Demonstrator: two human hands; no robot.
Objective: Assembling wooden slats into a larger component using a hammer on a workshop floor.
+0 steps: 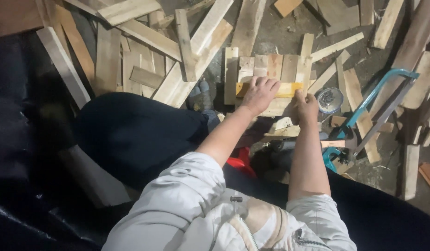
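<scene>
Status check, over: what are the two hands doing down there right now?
Left hand flat on yellow strip across small slatted wood panel. Right hand at strip's right end, pinching something too small to tell. Cup of nails beside it, blue hacksaw further right.

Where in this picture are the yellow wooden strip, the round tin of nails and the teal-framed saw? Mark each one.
yellow wooden strip [288,88]: head view, on its bare right part beside the left hand.
round tin of nails [329,100]: head view, on the nails inside.
teal-framed saw [370,95]: head view, on the teal frame's long bar.
</scene>
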